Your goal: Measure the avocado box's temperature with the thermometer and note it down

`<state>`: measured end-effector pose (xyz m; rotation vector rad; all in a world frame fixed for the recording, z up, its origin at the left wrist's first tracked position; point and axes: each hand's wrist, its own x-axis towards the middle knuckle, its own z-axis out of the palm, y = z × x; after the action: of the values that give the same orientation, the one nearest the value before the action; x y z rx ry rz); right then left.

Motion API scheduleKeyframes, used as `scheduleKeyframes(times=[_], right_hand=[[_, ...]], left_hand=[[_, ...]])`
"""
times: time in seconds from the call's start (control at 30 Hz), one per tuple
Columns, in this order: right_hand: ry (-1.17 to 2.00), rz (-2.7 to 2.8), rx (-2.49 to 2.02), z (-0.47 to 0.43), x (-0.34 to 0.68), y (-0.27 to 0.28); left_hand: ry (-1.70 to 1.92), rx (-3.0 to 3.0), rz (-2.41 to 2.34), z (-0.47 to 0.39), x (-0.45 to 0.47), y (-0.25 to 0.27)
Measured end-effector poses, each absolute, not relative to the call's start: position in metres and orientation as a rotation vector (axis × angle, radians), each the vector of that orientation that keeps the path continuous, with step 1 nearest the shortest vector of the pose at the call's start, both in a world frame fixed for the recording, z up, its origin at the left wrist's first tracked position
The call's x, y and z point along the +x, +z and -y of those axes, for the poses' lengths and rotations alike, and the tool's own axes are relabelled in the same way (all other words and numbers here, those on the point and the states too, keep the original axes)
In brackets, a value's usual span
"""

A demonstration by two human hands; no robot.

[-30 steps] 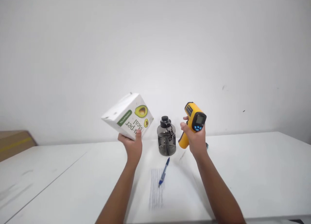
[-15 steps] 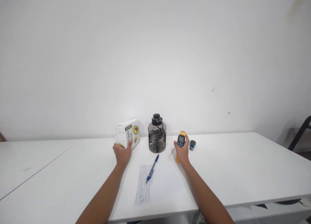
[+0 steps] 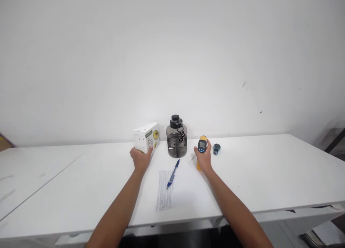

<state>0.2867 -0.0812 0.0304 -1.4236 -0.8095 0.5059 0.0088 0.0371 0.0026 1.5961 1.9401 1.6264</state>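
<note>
Holds white carton (image 3: 139, 140) in left grip (image 3: 141, 160), spread to fit, at nine o'clock from dark bottle (image 3: 176, 142). Holds yellow thermometer gun (image 3: 202, 145) in closely wrapped right grip (image 3: 204, 160), toward four o'clock.

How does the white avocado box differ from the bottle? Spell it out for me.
The white box looks opaque, while the bottle is dark and see-through.
The white box has flat sides and straight edges; the bottle is rounded and narrows to a neck.
The left hand grips the white box, whereas no hand touches the bottle.
Both show lettering.
</note>
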Motion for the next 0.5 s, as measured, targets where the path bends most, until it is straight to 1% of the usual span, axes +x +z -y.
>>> scheduleKeyframes(times=[0.33,0.5], right_hand=[[0.474,0.926,-1.511,0.0848,0.2772,0.0324],[0.457,0.941,-1.499,0.0841,0.2775,0.0291]], left_hand=[[1.546,1.635,-2.035,-0.0375,0.0102,0.0012],[1.432,1.608,-2.086,-0.0379,0.0109,0.0021]])
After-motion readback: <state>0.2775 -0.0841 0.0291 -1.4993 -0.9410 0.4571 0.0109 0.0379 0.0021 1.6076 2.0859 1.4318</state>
